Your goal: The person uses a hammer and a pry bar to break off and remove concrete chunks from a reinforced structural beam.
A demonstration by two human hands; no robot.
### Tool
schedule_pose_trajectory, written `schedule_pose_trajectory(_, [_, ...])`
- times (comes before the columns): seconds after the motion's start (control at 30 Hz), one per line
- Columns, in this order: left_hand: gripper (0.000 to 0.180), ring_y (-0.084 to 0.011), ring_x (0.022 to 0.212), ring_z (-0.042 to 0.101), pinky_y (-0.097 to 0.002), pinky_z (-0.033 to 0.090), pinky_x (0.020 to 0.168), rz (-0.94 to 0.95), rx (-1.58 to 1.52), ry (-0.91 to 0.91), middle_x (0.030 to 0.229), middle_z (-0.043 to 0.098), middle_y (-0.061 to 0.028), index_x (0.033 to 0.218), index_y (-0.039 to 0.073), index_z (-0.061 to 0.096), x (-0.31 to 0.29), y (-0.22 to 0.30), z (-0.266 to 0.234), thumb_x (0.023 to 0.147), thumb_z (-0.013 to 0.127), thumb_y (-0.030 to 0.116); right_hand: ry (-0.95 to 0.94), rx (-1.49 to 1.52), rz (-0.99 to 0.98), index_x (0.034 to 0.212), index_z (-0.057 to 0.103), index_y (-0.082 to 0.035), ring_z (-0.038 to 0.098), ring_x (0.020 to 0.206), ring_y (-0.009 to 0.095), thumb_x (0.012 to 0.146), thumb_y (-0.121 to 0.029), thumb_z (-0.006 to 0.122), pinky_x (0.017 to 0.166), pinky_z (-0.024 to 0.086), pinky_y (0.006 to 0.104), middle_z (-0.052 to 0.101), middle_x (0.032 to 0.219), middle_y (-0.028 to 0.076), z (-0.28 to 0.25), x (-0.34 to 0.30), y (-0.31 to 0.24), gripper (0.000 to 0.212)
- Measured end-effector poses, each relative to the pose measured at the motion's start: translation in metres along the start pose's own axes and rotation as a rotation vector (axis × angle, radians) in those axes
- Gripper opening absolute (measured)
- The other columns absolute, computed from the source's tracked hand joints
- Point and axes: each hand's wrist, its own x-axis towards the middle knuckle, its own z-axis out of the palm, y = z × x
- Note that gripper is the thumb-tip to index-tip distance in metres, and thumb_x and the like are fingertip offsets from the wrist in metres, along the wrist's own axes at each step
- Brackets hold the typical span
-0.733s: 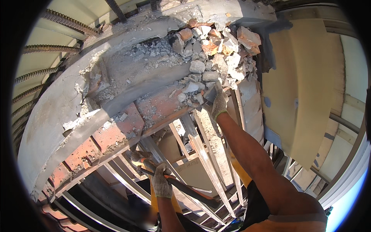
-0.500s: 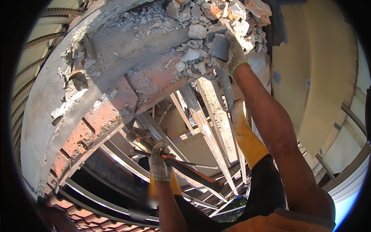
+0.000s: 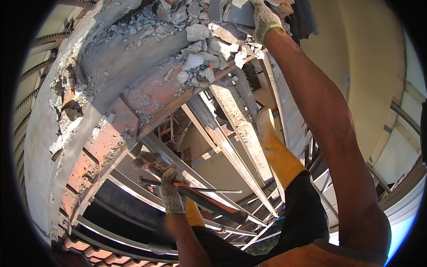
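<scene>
Grey knit gloves on both hands, so here's what's what. Left hand point(image 3: 172, 196) is low and left of centre in the frame, fingers wrapped around a long hammer with a black and orange handle point(image 3: 213, 206). That grip is closed tight on the handle, and the chunky metal head pokes out up and to the left of the fist. Thin straight metal rod point(image 3: 220, 191) crosses at the same fist, but I can't tell exactly how it's pinched.

Right hand point(image 3: 265, 22) is way up at the top edge, right of centre, arm stretched out long. Its grip is on the right side of a flat dark-grey slab point(image 3: 242, 15); the top edge of the frame cuts both off. Just below and left of that is a pile of broken grey and whitish rubble point(image 3: 194, 61), sitting along a dusty reddish ledge point(image 3: 113, 118). Big curved grey concrete edge point(image 3: 39, 169) fills the left side, with brown ribbed steel bars point(image 3: 51, 38) in the upper left. Long pale metal bars point(image 3: 222, 140) fan across the middle, next to a tall yellow boot point(image 3: 284, 162). Red roof tiles point(image 3: 95, 255) at lower left.
</scene>
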Motion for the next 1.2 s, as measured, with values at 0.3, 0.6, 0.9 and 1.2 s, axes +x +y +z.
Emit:
schedule_pose_trajectory(0.3, [0.022,-0.0124,0.063,0.058,-0.0317,0.052,0.059,0.007,-0.03,-0.052,0.074,0.058,0.0023,0.108,0.008,0.071,0.001,-0.006,0.005,0.089,0.071,0.018,0.19,-0.37,-0.553,0.118,0.066,-0.009,0.067,0.089,0.016,0.096,-0.039,0.07,0.077,0.057,0.0298,0.071,0.102,0.008,-0.05,-0.003,-0.054,0.038])
schedule_pose_trajectory(0.6, [0.021,-0.0132,0.058,0.058,-0.0329,0.054,0.056,0.025,-0.012,-0.053,0.071,0.058,0.0009,0.107,0.008,0.071,0.009,-0.017,0.018,0.088,0.071,0.016,-0.021,-0.212,0.477,0.129,0.056,-0.004,0.067,0.098,0.024,0.097,-0.029,0.069,0.087,0.06,0.04,0.06,0.125,0.011,-0.022,-0.109,0.17,0.043])
schedule_pose_trajectory(0.9, [0.017,-0.017,0.058,0.063,-0.03,0.054,0.051,0.015,-0.085,-0.077,0.071,0.064,-0.0065,0.1,-0.001,0.069,0.015,-0.019,0.009,0.088,0.073,0.01,-0.055,0.716,0.318,0.142,0.052,-0.015,0.052,0.133,0.039,0.105,-0.057,0.027,0.11,0.044,0.0622,0.053,0.143,0.016,0.021,-0.057,0.178,0.061])
schedule_pose_trajectory(1.2, [0.021,-0.0163,0.06,0.064,-0.0295,0.054,0.053,0.009,-0.089,-0.084,0.074,0.065,-0.0061,0.107,-0.002,0.069,0.008,-0.008,-0.002,0.089,0.072,0.009,-0.03,0.565,0.378,0.135,0.058,-0.016,0.061,0.122,0.038,0.105,-0.067,0.02,0.101,0.051,0.0619,0.063,0.132,0.012,0.015,-0.036,0.188,0.07])
